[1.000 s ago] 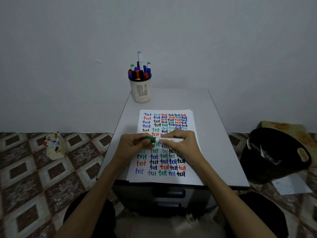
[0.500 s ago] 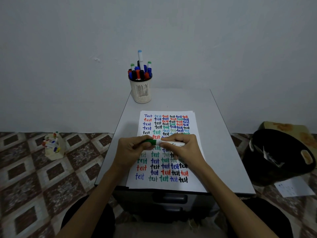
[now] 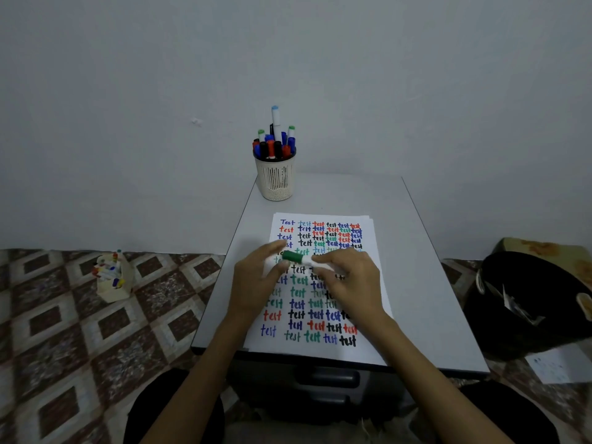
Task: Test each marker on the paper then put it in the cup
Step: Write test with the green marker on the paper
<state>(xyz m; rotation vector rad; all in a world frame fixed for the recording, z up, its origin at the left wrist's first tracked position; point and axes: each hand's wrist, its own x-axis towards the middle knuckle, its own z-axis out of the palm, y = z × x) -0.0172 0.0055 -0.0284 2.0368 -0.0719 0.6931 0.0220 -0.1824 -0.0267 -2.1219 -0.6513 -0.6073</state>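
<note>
The right hand (image 3: 349,280) grips the green marker (image 3: 298,258) by its white barrel while the left hand (image 3: 256,280) pinches its cap, seemingly uncapping; next, a test stroke on the paper (image 3: 320,352).

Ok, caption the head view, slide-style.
Left hand and right hand hold a green-capped marker over the paper; cup behind.

Paper (image 3: 368,349), one sheet: the handwritten word "test", repeated in rows and columns (blue, red, green, black and light-blue ink). The top-left entry is capitalised, "Test". Several middle entries are covered; the blurred ones beside them probably read the same.
</note>
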